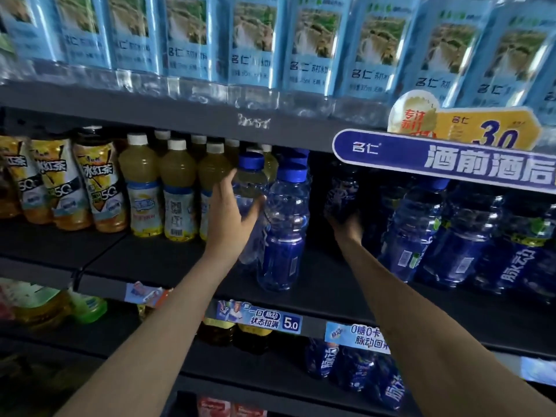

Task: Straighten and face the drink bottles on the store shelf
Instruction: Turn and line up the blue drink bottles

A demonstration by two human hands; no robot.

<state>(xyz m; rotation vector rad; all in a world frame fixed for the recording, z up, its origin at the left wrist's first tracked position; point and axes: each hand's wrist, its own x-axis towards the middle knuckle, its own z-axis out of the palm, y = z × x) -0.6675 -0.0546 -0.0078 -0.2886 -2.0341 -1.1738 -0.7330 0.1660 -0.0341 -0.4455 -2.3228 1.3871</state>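
3 dark shelves (331, 284) of bottles (282, 224)

Dim dark store shelving (316, 284)

Shelf price tag (291, 324) reads "5.0"; sign (499, 138) "3.0".

Light falls brightest on the top row of pale blue bottles (249, 43); the shelf (180, 260) below sits dim, its right recess nearly black. Edges bow and blur.
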